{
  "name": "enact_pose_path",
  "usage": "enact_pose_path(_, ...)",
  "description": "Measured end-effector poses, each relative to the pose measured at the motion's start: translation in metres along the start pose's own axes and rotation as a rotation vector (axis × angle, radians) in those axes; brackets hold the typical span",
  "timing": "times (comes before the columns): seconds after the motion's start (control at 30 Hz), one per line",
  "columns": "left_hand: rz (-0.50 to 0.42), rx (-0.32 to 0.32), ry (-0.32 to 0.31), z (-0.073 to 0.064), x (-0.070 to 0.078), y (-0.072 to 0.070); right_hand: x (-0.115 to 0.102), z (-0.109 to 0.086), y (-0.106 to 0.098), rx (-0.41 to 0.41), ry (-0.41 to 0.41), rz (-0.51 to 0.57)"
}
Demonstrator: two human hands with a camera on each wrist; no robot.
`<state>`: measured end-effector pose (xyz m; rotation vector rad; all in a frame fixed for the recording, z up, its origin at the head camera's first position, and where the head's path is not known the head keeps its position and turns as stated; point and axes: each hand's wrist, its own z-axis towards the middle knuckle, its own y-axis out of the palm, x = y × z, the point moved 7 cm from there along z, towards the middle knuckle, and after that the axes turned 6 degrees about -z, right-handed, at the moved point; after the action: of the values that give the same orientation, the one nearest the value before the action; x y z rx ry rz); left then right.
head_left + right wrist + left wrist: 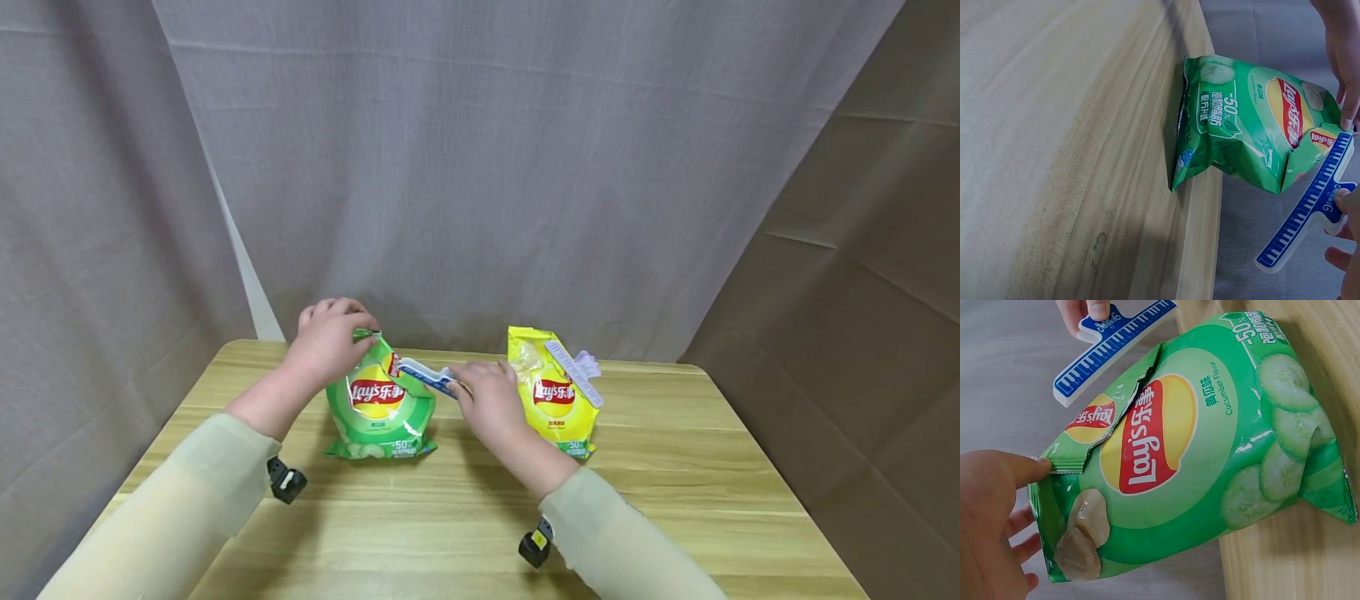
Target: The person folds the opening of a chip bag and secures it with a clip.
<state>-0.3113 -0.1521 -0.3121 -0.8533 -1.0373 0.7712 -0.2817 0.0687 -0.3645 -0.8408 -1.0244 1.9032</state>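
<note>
A green bag of cucumber chips (pixel 375 408) stands on the table, its top corner folded down across the front. My left hand (pixel 330 342) pinches that top edge, the thumb (pixel 1035 467) pressing on the folded flap (pixel 1094 422). In my right hand (pixel 491 400) is a blue and white bag clip (pixel 427 377) with a piano-key pattern, pinched by its handle (pixel 1334 197). The clip's long bar lies close beside the folded edge in both wrist views; whether it touches the bag I cannot tell.
Right of my right hand stands a yellow chip bag (pixel 555 417), its slanted top held by a lilac clip (pixel 576 373). Behind the wooden table (pixel 645 500) hangs a grey curtain (pixel 480 167). A dark wrist camera (pixel 287 481) sits at my left sleeve.
</note>
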Motion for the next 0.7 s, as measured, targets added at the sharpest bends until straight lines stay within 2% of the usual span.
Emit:
enact_pose_path(0.43, -0.001, -0.004, 0.027, -0.002, 0.002, 0.0, 0.0, 0.005, 0.002, -0.03, 0.036, 0.053)
enact_pose_path(0.7, -0.003, -0.007, 0.041, -0.002, 0.002, 0.001, 0.007, 0.005, 0.012, -0.125, 0.115, 0.08)
